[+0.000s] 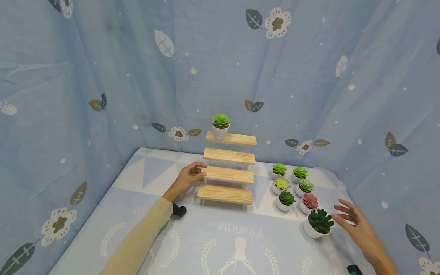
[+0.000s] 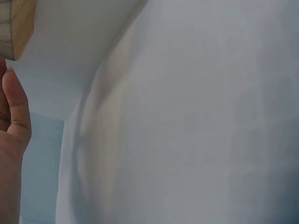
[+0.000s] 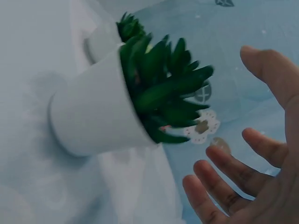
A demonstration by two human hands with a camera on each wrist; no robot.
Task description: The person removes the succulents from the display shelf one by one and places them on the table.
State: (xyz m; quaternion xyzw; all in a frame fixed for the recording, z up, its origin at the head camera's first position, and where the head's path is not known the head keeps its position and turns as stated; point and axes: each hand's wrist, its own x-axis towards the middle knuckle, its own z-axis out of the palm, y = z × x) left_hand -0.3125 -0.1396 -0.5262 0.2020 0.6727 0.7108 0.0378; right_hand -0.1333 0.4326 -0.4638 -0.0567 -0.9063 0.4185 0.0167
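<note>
My right hand point(image 1: 357, 225) is beside a large dark green succulent point(image 1: 321, 221) in a white pot, fingers spread and holding nothing. The right wrist view shows this potted succulent point(image 3: 163, 93) close up, with a gap between its leaves and my fingers point(image 3: 233, 168). My left hand point(image 1: 189, 175) is at the left end of a wooden step shelf point(image 1: 227, 175), with thumb and fingers loosely bent and fingertips right at the board's end. In the left wrist view the thumb point(image 2: 17, 100) lies just below the board's corner point(image 2: 21, 28). A bright green potted succulent point(image 1: 220, 126) stands on the top step.
Several small potted succulents, among them a pink one point(image 1: 310, 201) and a yellow-green one point(image 1: 282, 185), stand in two rows right of the shelf. A patterned cloth point(image 1: 261, 248) covers the table. Blue curtains point(image 1: 213, 68) hang behind and at both sides.
</note>
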